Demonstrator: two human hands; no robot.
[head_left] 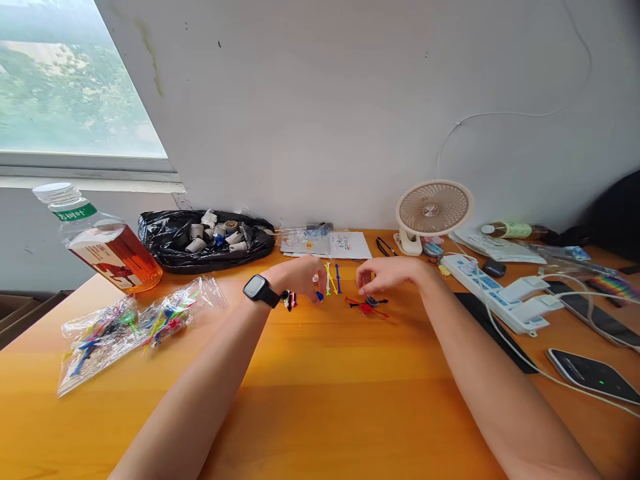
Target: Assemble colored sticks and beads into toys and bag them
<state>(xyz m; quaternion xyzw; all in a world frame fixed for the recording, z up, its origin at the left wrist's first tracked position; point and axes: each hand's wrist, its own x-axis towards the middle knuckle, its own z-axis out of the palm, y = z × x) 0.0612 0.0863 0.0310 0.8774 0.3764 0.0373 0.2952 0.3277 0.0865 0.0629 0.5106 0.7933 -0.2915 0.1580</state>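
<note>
My left hand (299, 274), with a black watch on the wrist, curls its fingers down at a small blue plastic piece (319, 295), which shows at the fingertips. Several small coloured pieces (289, 301) lie under its wrist side. Between the hands are thin plastic sticks with wider ends: a yellow stick (331, 278) and a blue stick (338, 279), with a whitish-green one beside them. My right hand (389, 274) hovers with bent, loosely parted fingers over a red and black spoked plastic piece (367, 309) with a dark round part. I see nothing held in it.
At left are clear bags of plastic parts (135, 323) and a bottle of orange-red drink (107, 247). Behind sit a black bag of cardboard rolls (205, 263) and papers (350, 245). A fan (434, 208), power strip (493, 293), cables and phone (593, 375) occupy the right.
</note>
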